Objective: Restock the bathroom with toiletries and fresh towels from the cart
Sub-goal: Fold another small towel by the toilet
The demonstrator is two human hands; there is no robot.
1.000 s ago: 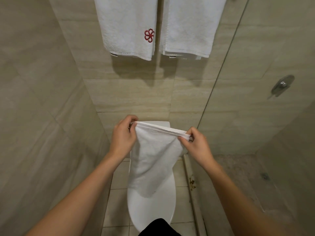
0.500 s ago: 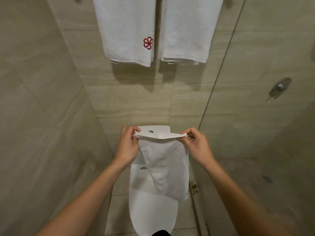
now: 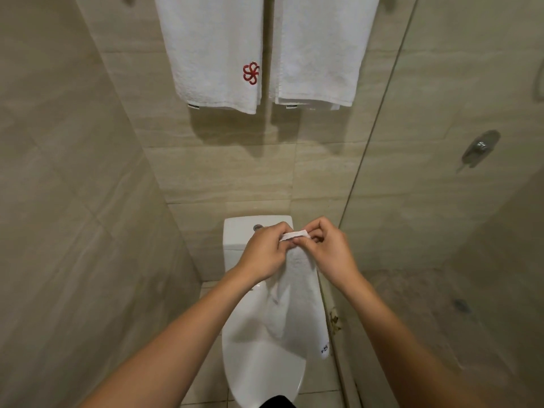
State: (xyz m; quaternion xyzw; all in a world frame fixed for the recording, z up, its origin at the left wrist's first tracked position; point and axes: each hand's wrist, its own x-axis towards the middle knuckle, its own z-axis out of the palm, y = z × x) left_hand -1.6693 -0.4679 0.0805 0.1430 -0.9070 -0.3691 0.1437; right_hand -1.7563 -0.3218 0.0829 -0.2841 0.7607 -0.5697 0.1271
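Note:
A small white towel (image 3: pixel 300 293) hangs folded lengthwise in front of me, over the toilet. My left hand (image 3: pixel 265 254) and my right hand (image 3: pixel 326 254) meet at its top edge, and both pinch that edge between fingers and thumb. The towel's lower end, with a small dark label, dangles near the right side of the toilet lid. Two larger white towels hang on the back wall above: the left one (image 3: pixel 212 48) carries a red flower logo, the right one (image 3: pixel 321 48) is plain.
A white toilet (image 3: pixel 259 363) with closed lid and cistern stands below my hands. A tiled wall runs close on the left. A glass shower screen (image 3: pixel 382 142) stands on the right, with a shower valve (image 3: pixel 479 148) behind it.
My hands have come together, bringing the two top corners of the small towel to meet, so it now hangs folded narrower. The view tilted up slightly.

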